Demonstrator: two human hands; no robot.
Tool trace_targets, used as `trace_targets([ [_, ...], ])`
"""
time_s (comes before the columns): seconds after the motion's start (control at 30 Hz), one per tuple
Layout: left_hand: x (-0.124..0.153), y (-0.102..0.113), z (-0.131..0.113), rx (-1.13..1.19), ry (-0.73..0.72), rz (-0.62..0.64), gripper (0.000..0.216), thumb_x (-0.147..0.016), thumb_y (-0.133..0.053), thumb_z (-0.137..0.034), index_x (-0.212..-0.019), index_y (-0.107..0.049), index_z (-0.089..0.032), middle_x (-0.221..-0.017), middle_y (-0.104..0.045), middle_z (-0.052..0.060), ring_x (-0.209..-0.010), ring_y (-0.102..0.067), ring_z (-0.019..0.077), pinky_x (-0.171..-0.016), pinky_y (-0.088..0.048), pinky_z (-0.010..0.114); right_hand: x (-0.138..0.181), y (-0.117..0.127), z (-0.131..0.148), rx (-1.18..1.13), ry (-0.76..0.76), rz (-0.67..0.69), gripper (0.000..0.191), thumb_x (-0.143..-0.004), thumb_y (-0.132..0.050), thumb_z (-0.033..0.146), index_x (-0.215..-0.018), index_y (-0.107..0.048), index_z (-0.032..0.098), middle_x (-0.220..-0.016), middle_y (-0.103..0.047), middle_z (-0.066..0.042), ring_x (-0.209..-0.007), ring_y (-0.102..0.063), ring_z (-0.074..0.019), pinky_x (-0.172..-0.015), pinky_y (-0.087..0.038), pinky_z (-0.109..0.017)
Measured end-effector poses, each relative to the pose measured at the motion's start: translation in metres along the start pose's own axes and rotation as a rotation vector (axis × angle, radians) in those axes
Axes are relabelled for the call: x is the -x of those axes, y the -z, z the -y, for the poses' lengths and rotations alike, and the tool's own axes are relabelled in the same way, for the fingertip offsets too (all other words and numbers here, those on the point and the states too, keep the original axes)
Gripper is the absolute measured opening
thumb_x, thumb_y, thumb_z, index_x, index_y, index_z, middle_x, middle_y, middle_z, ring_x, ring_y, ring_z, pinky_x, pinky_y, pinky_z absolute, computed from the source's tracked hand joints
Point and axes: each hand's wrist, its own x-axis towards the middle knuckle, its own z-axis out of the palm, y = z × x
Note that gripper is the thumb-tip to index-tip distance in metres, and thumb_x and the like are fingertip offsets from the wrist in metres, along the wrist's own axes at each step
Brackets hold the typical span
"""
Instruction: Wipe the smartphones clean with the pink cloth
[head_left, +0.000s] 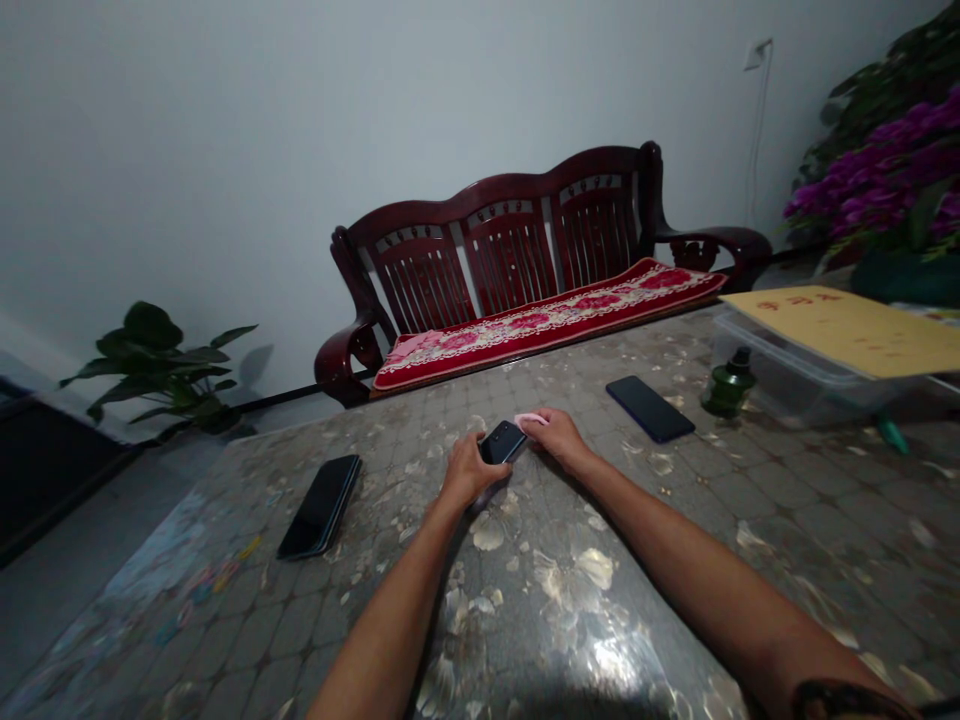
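Note:
My left hand is closed round the near end of a dark phone that lies tilted on the patterned table. My right hand rests at the phone's far end with its fingers pressed on a small pink thing, perhaps a cloth, against the phone. Both forearms stretch out over the table from the bottom of the view.
A second dark phone lies to the left, a third to the right. Further right stand a small green bottle and a clear plastic box under a yellow sheet. A red wooden bench stands behind the table.

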Motion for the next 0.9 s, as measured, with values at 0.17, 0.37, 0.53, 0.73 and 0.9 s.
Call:
trace_targets([
  [0.17, 0.003, -0.005, -0.002, -0.046, -0.005, -0.014, 0.080, -0.062, -0.081, -0.038, -0.133, -0.052, -0.014, -0.123, -0.065, 0.016, -0.119, -0.060, 0.0307, -0.100, -0.043, 0.036, 0.010, 0.005, 0.009, 0.536, 0.225, -0.005, 0.019, -0.086, -0.064, 0.032, -0.096, -0.076, 0.021, -0.097, -0.072, -0.004, -0.091, -0.062, -0.0174, -0.080, -0.044, -0.025],
  [0.37, 0.005, -0.011, -0.003, -0.078, -0.048, -0.052, 0.082, -0.063, -0.081, -0.035, -0.136, -0.049, -0.015, -0.124, -0.065, 0.015, -0.121, -0.059, 0.0308, -0.102, -0.041, 0.037, 0.027, 0.002, 0.029, 1.052, 0.332, 0.084, 0.027, -0.098, -0.049, 0.030, -0.103, -0.073, 0.019, -0.108, -0.067, -0.011, -0.106, -0.056, -0.0223, -0.087, -0.039, -0.028],
  [0.53, 0.005, -0.009, -0.006, -0.098, -0.079, -0.044, 0.078, -0.064, -0.080, -0.035, -0.133, -0.051, -0.015, -0.123, -0.066, 0.016, -0.118, -0.061, 0.0309, -0.101, -0.042, 0.036, 0.030, -0.001, 0.035, 1.097, 0.343, 0.178, 0.027, -0.096, -0.049, 0.030, -0.100, -0.075, 0.021, -0.104, -0.069, -0.010, -0.099, -0.059, -0.0224, -0.080, -0.039, -0.028],
  [0.73, 0.006, -0.007, -0.005, -0.169, -0.118, -0.016, 0.070, -0.069, -0.077, -0.039, -0.129, -0.055, -0.012, -0.120, -0.066, 0.017, -0.117, -0.061, 0.0315, -0.100, -0.043, 0.036, 0.024, 0.002, 0.028, 1.026, 0.328, 0.120, 0.027, -0.094, -0.052, 0.029, -0.099, -0.076, 0.018, -0.107, -0.071, -0.012, -0.102, -0.061, -0.0222, -0.082, -0.039, -0.027],
  [0.9, 0.007, -0.007, -0.001, -0.200, -0.170, -0.016, 0.060, -0.071, -0.076, -0.040, -0.124, -0.059, -0.016, -0.112, -0.066, 0.012, -0.113, -0.061, 0.0312, -0.099, -0.043, 0.037, 0.011, 0.007, 0.017, 0.748, 0.158, 0.114, 0.022, -0.089, -0.060, 0.029, -0.098, -0.077, 0.019, -0.097, -0.076, -0.007, -0.090, -0.066, -0.0186, -0.072, -0.040, -0.024],
])
